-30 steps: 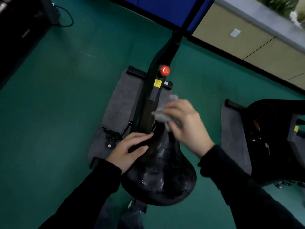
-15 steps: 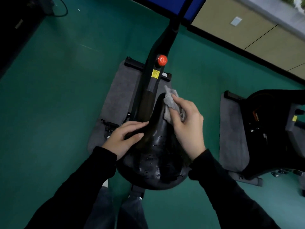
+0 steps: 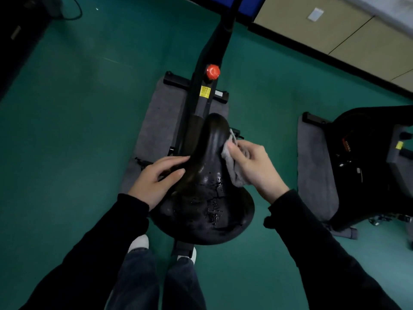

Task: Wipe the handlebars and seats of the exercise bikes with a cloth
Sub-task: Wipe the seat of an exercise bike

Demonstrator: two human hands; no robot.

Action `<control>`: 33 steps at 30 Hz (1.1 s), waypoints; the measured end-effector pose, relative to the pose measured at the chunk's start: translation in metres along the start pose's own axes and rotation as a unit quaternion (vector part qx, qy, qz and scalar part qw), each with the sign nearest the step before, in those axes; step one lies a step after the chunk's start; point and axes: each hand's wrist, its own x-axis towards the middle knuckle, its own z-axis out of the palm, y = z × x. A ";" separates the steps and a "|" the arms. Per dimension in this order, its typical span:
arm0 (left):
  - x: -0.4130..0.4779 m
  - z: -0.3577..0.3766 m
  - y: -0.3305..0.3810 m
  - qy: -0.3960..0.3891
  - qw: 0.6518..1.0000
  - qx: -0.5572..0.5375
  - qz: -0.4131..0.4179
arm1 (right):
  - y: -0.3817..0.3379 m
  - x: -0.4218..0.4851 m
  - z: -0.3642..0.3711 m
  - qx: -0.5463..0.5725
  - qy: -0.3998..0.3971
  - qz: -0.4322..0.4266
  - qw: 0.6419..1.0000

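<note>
Below my chest, in the middle of my view, the black seat [image 3: 201, 193] stood with its narrow nose pointing to 12 o'clock and its wide back end toward my knees. My left hand [image 3: 156, 180] lay at 9 o'clock of it, fingers nearly straight and pressed flat along that flank. I judge this was to steady the seat against the push from the other side. My right hand [image 3: 254, 168] was at 3 o'clock, fingers and thumb curled round the bunched grey cloth [image 3: 233, 175], holding it against the seat's right edge just behind the nose. Wet drops glistened on the broad back part, toward 6 o'clock, so that area probably needed the cloth next. A red knob [image 3: 213, 72] sat on the frame at 12 o'clock, beyond the nose. A second bike [image 3: 368, 166] stood at 3 o'clock, well apart, on its own grey mat [image 3: 312, 171].
</note>
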 end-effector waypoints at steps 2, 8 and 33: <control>-0.001 0.001 0.000 0.012 1.000 -0.007 0.001 | 0.007 -0.013 -0.008 -0.055 -0.026 -0.032 0.998; -0.001 0.003 0.002 0.022 1.000 -0.014 0.003 | 0.034 -0.032 -0.019 -0.163 -0.061 -0.062 0.983; -0.065 -0.005 -0.011 -0.035 0.985 0.167 -0.005 | 0.077 -0.126 0.065 0.151 0.328 -0.065 0.930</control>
